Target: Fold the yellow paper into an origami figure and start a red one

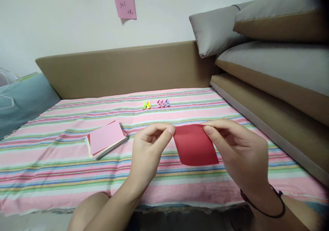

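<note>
A red sheet of paper (195,145) hangs in the air above the striped cloth (64,176), its lower edge curling. My left hand (147,152) pinches its upper left corner between thumb and forefinger. My right hand (239,152) pinches the upper right corner; a dark cord sits round that wrist. A stack of coloured paper (106,139) with a pink sheet on top lies on the cloth, left of my left hand.
Several small folded paper figures, yellow-green (146,104) and pink and purple (162,103), stand in a row at the far side of the cloth. Grey and tan cushions (277,60) are stacked at the right. A pink note (124,3) hangs on the wall. A teal pillow (23,97) lies at the left.
</note>
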A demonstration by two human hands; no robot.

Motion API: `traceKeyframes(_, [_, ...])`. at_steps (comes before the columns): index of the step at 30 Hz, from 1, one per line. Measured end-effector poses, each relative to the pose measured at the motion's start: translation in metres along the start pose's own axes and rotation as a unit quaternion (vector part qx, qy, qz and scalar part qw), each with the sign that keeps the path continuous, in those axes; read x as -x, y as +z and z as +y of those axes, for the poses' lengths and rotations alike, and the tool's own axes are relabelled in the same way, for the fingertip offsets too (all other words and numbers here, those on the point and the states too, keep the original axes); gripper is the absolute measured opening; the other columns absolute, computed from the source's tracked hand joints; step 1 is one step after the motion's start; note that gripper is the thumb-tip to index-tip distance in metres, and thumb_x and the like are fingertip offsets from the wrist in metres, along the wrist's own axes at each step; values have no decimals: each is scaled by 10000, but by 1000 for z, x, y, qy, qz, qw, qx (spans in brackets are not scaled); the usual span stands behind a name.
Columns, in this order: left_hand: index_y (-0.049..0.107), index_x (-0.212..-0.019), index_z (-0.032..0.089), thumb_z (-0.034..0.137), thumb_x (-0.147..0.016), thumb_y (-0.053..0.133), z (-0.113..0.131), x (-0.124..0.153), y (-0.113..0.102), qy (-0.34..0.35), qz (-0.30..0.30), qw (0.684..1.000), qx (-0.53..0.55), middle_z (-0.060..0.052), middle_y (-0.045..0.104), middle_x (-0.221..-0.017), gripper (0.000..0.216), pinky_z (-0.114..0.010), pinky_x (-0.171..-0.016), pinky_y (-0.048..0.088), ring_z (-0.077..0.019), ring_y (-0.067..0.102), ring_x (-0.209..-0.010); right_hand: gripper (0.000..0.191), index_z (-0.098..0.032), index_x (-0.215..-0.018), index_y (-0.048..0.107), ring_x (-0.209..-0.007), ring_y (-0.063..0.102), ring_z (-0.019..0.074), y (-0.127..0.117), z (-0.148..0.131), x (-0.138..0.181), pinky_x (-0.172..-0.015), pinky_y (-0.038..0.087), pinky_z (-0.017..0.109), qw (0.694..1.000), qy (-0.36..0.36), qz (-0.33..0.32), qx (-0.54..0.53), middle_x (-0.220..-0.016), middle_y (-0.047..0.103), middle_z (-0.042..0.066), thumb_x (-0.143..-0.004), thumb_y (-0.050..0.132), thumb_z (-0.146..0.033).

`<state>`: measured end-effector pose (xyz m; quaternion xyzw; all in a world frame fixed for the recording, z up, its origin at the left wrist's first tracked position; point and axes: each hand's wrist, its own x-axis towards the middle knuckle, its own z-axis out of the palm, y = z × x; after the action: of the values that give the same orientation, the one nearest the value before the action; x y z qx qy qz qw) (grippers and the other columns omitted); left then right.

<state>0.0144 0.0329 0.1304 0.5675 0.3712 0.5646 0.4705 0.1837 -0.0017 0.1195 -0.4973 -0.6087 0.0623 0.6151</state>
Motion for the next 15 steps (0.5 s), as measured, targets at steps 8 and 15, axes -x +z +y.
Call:
traceKeyframes(8, [717, -798, 203, 194, -783, 677, 12, -1, -5, 53, -66, 992, -90, -10, 714, -811, 44, -225, -703, 505, -144, 645, -780, 89, -245, -830, 664, -765, 642, 163, -2, 1, -4, -693, 511, 287, 998, -38, -55, 3, -823, 695, -3, -855, 599, -189])
traceKeyframes(15, [731, -737, 200, 158, -767, 675, 11, 0, -2, 50, -62, 989, -127, 6, 732, -753, 76, -206, -671, 515, -136, 662, -724, 102, -244, -834, 652, -753, 643, 146, -3, 1, -6, -698, 496, 273, 994, -69, -85, 19, -821, 695, -17, -855, 593, -164])
